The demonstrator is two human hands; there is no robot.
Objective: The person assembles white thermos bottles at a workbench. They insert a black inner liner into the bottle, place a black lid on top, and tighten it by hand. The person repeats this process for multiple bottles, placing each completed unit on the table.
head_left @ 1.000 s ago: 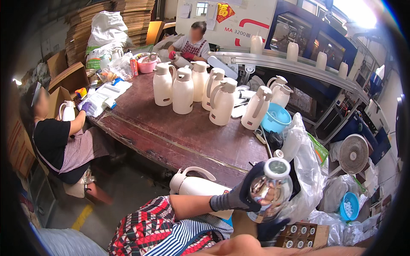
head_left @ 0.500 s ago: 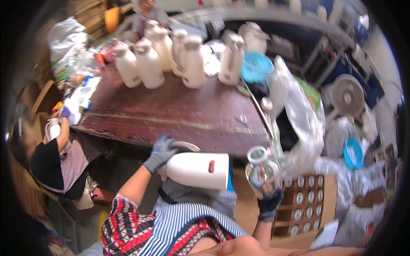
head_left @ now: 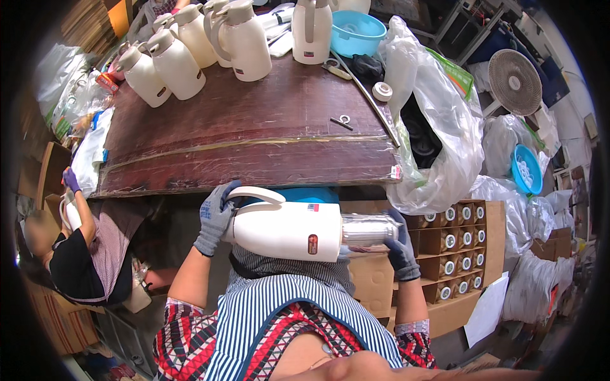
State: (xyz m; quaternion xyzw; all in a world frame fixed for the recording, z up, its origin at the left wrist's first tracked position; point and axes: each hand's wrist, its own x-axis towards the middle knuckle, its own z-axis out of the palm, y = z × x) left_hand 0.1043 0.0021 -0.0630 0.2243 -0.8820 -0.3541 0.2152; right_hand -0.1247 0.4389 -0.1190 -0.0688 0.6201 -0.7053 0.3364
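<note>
A white thermos jug (head_left: 279, 232) lies on its side in front of my striped apron, its handle toward the table. My left hand (head_left: 215, 219), in a grey glove, is closed around the jug's top end beside the handle. From the jug's wide bottom end sticks out a silvery glass liner (head_left: 367, 229), partly inside the jug. My right hand (head_left: 403, 247), also gloved, is closed on the liner's outer end. The part of the liner within the jug is hidden.
Several white jugs (head_left: 246, 47) stand along the far side of the dark red table (head_left: 248, 127), near a blue basin (head_left: 357, 38). At right are plastic bags (head_left: 454, 159), a divided carton (head_left: 494, 241) of liners and a fan (head_left: 515, 82). A co-worker (head_left: 82, 254) sits at left.
The liner has moved left from beside the jug and turned sideways, its front part now inside the jug's bottom. The view has shifted, so the table jugs appear higher.
</note>
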